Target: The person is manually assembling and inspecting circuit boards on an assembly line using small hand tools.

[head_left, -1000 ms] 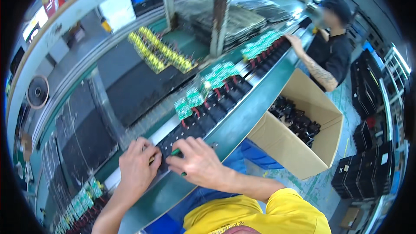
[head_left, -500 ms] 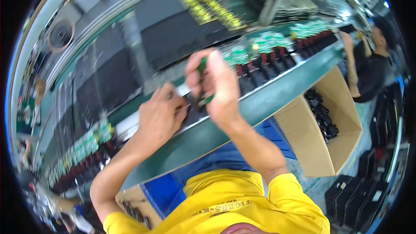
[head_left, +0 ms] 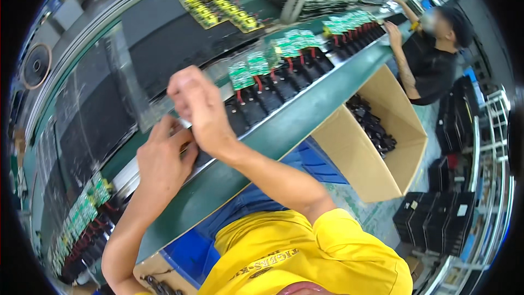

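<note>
My left hand (head_left: 164,155) is at the bench's front strip, fingers bent and pressed together. What they grip is hidden, though dark pieces lie just under the fingertips. Directly beside it, my right hand (head_left: 201,110) is raised over the same spot with its fingers curled in. Its back hides whatever is in it. To the right of my hands runs a row of black plastic housings (head_left: 267,98), with red wires leading up to green circuit boards (head_left: 257,63). More green circuit boards (head_left: 82,216) on red wires line the strip at the left.
Black sheets (head_left: 169,38) cover the green bench (head_left: 256,141) behind my hands, with yellow components (head_left: 210,5) beyond them. A cardboard box (head_left: 355,155) of black parts stands against the front edge. At the far right a co-worker (head_left: 431,57) reaches over the bench.
The view has shifted, so bench and box sit further left and higher. My right hand has turned and come closer to my left; the green thing seen in it earlier is now hidden.
</note>
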Available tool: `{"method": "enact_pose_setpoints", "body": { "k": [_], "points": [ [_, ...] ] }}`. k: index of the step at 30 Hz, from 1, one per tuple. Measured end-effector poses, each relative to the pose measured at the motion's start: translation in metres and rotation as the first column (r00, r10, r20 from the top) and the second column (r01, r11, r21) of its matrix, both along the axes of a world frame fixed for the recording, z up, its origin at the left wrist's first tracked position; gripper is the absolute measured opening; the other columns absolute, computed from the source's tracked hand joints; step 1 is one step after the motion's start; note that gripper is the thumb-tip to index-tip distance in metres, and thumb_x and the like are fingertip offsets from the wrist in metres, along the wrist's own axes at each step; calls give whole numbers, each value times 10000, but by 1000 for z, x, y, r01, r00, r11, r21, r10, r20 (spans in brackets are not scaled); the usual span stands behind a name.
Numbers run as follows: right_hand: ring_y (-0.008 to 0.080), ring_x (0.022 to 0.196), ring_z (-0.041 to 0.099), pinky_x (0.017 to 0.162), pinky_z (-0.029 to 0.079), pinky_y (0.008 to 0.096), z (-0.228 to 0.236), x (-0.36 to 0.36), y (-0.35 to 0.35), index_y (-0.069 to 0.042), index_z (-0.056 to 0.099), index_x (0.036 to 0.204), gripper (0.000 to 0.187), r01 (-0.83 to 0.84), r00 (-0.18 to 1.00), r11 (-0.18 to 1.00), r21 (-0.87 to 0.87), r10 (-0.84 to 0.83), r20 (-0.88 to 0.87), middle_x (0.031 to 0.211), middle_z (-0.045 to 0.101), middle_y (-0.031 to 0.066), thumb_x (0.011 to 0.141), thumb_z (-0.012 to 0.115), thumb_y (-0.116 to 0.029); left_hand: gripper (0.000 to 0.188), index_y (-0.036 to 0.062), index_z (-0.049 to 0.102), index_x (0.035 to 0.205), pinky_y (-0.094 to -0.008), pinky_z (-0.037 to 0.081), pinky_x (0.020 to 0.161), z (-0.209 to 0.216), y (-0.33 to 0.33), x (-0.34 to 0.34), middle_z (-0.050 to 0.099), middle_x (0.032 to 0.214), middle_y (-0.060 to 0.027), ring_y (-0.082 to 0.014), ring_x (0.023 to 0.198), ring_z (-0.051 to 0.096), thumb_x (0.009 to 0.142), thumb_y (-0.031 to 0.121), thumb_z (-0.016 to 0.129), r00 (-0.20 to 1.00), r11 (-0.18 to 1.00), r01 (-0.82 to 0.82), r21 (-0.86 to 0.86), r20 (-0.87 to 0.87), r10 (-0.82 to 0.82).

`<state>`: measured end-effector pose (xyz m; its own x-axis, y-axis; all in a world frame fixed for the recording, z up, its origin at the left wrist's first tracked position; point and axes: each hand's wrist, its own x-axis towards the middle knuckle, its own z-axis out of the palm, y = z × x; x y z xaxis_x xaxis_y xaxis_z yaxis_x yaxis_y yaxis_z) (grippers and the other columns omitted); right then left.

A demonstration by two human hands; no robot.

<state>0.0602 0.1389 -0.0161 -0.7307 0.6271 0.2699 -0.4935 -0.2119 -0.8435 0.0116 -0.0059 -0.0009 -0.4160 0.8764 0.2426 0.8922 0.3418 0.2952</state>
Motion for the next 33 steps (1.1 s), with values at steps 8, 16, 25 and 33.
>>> {"method": "enact_pose_setpoints", "body": {
  "k": [8, 16, 25, 33],
  "points": [
    [84, 740, 436, 663, 385, 275, -3, 0, 7, -88, 609, 986, 220, 55, 998, 983, 174, -56, 3, 810, 552, -15, 1160, 524, -192, 150, 66, 855, 1042, -423, 571, 767, -3, 7, -3, 661, 1165, -70, -287, 988, 693, 917, 149, 845, 1000, 999, -13, 36, -17, 13],
    [105, 792, 486, 710, 452, 282, 41, 48, 2, -73, 771, 1216, 174, 47, 998, 947, 319, -54, 12, 989, 628, 9, 1056, 704, -78, 214, 87, 842, 1103, -445, 593, 739, 6, 1, -8, 678, 1174, -106, -344, 972, 730, 941, 226, 828, 1000, 997, 8, -78, 2, -8],
    [261, 931, 606, 824, 549, 396, 12, 112, 11, -155, 907, 1105, 212, -204, 886, 27, 979, -420, 197, 1186, 648, 62, 901, 954, -189, 266, 113, 796, 1183, -458, 606, 899, 62, 48, -52, 765, 1270, -79, -353, 1072, 757, 929, 175, 843, 988, 927, 117, -356, 138, -72],
    [266, 987, 629, 855, 562, 414, -1, 116, 11, -144, 900, 1123, 236, -168, 892, 100, 981, -409, 194, 1206, 652, 74, 892, 950, -157, 353, 119, 733, 1276, -468, 534, 1144, 3, 7, -29, 712, 1308, -78, -300, 1299, 690, 933, 75, 804, 966, 973, 210, 99, -178, -190]
  ]
}}
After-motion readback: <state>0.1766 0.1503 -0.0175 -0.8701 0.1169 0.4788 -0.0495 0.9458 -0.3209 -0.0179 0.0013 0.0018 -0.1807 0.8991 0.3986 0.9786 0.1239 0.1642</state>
